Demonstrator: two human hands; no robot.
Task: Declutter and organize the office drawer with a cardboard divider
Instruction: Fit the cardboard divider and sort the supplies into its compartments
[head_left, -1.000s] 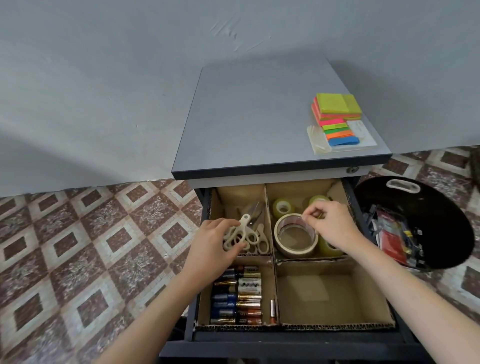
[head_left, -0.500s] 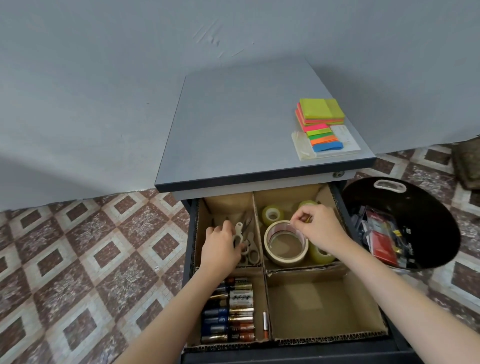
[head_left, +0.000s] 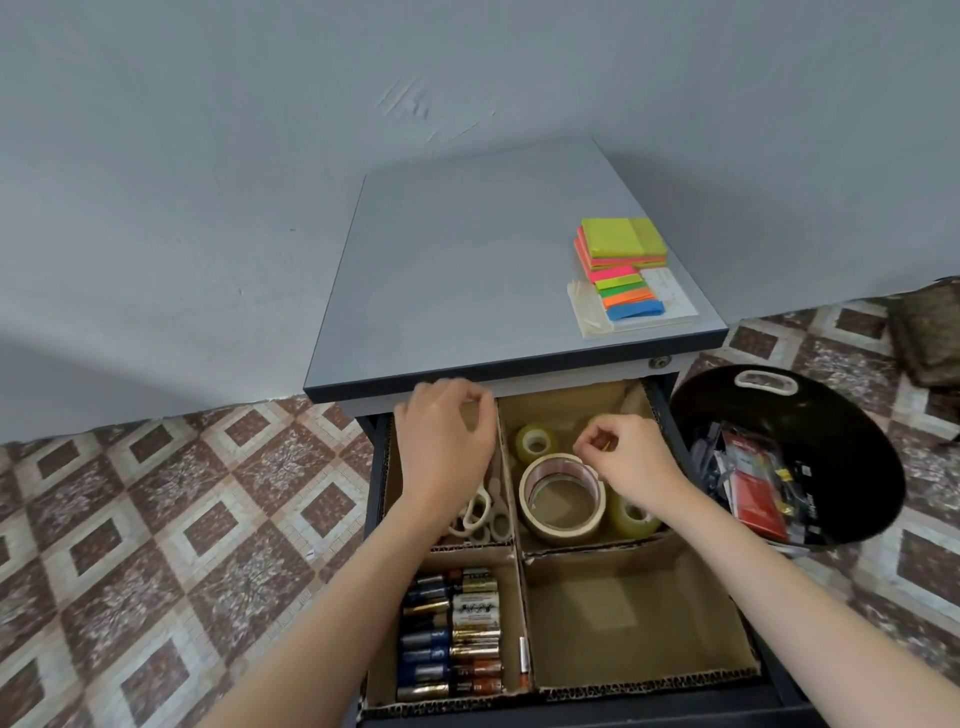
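The open drawer holds a cardboard divider (head_left: 521, 571) making four compartments. My left hand (head_left: 447, 441) lies palm down over the back-left compartment with its fingers curled at the rear, covering the blades of the cream-handled scissors (head_left: 480, 514). What it touches is hidden. My right hand (head_left: 631, 457) is over the back-right compartment, thumb and forefinger pinching the edge of a small yellowish tape roll (head_left: 597, 422). A wide masking tape roll (head_left: 563, 501) and two clear rolls (head_left: 535, 441) (head_left: 631, 515) lie there too. Several batteries (head_left: 452, 634) fill the front-left compartment. The front-right compartment (head_left: 623, 618) has nothing in it.
A stack of neon sticky notes (head_left: 621, 249) sits on the grey cabinet top (head_left: 467, 270) at the right. A black round bin (head_left: 857, 431) with mixed clutter stands on the tiled floor right of the drawer. A grey wall is behind.
My left hand slid from the scissors' handles back to the rear of the compartment, leaving the handles uncovered. My right hand stayed pinching at the back-right tape roll. The camera view shifted.
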